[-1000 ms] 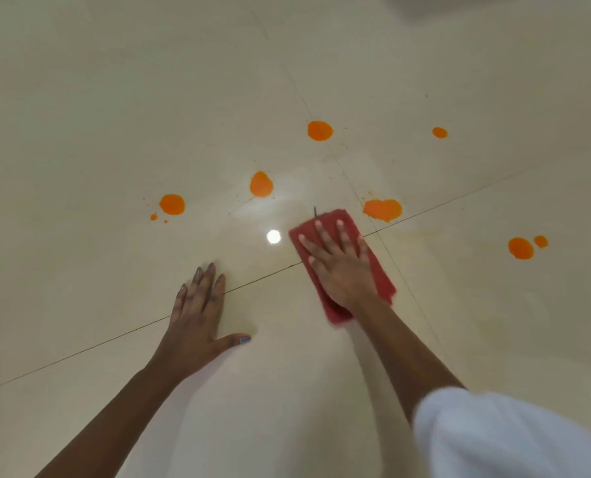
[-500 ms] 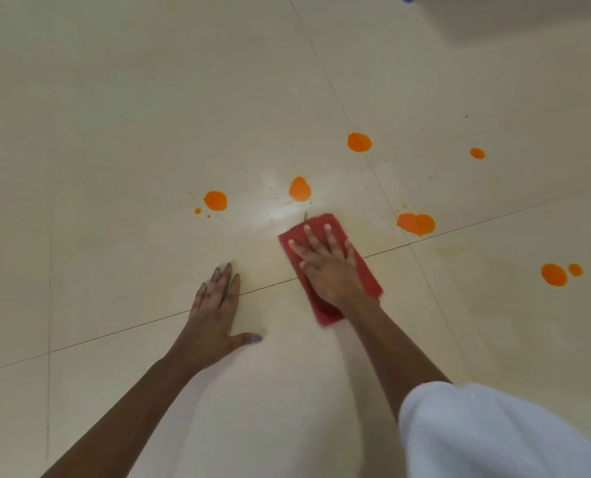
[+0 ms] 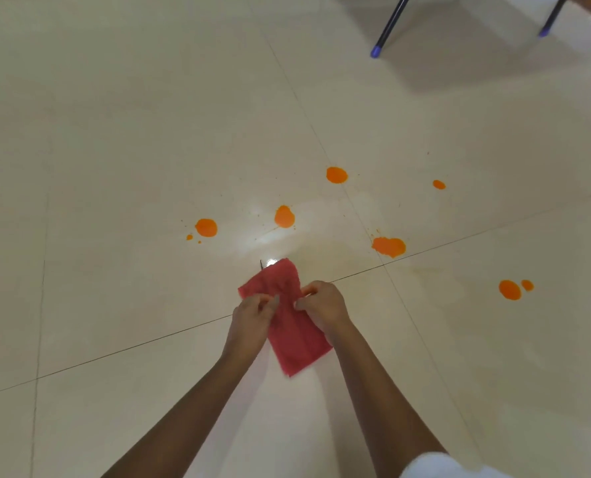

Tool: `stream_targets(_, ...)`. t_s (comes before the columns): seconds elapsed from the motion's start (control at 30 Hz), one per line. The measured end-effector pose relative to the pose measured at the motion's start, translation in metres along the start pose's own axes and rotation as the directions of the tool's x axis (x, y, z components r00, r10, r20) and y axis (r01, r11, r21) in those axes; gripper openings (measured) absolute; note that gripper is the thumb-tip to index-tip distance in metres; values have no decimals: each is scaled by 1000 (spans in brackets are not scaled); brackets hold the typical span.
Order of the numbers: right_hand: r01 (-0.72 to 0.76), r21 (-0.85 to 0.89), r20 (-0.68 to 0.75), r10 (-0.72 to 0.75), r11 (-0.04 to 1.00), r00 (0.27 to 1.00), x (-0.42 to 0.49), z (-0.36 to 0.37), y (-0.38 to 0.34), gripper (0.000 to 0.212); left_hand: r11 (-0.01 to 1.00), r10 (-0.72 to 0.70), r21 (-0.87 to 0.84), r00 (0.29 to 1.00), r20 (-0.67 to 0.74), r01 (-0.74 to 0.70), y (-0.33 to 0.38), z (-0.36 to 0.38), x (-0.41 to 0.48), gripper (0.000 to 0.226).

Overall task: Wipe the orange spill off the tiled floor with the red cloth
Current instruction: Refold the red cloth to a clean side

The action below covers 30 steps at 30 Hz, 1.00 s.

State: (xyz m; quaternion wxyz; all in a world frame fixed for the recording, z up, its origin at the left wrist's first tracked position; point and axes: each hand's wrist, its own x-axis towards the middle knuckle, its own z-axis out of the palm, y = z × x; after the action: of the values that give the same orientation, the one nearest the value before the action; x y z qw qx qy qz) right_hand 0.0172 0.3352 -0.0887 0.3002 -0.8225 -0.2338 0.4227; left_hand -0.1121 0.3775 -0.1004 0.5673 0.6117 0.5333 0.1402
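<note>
Seven orange blots w/ a few specks are what you face, logged largest first.

1. Tiled floor (image 3: 114,150): cream, glossy, dark grout lines. A wet-looking sheen runs just beyond the cloth; you could read it as a wiped patch, but that's a judgement only.
2. Red cloth (image 3: 292,334): folded strip lying across a grout line, near end flat, far end raised between your hands. Well short of every blot; touches none.
3. Left hand (image 3: 249,317) and right hand (image 3: 323,305): both on the cloth's far half, approx. level w/ each other, one per long edge. Fingers curled in, not spread. Left fingers (image 3: 268,300) pinch the left edge; right fingers (image 3: 304,300) pinch the right edge. Looks like you're refolding or re-gripping, not wiping.
4. Orange spill, by size:
 - blot by the grout crossing (image 3: 389,246)
 - blot far right (image 3: 509,290) w/ small twin (image 3: 527,285)
 - oval blot (image 3: 284,216), nearest the cloth
 - blot at left (image 3: 206,227) plus specks
 - far round blot (image 3: 337,175)
 - small far dot (image 3: 439,184)

Progress est.: early. All listed blots are unwiped, so nearly the whole job is left. Oval blot looks the likeliest next pass.
</note>
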Motion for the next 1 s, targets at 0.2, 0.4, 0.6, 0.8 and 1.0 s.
stream_targets(0.2, 124, 81, 106, -132, 989, 986, -38, 17, -2, 9, 778, -244, -557, 957, 159, 291, 2, -25, -4, 23)
stream_targets(0.4, 151, -72, 128, -141, 986, 982, -44, 22, -9, 32, 586, -249, -716, 925, 286, 379, -5, -40, -15, 25)
stream_targets(0.6, 213, -268, 73, -201, 940, 977, -53, 16, -23, 24, 586, -252, -717, 926, 282, 378, 6, -49, -24, 25)
stream_targets(0.8, 69, 124, 262, -100, 990, 960, -59, -43, -59, 27, 540, -145, -746, 916, 375, 391, 23, -76, -21, 41)
stream_targets(1.0, 176, -117, 262, -140, 978, 955, -67, -26, -83, 35, 691, -16, -668, 930, 368, 276, 54, -64, -20, 46)
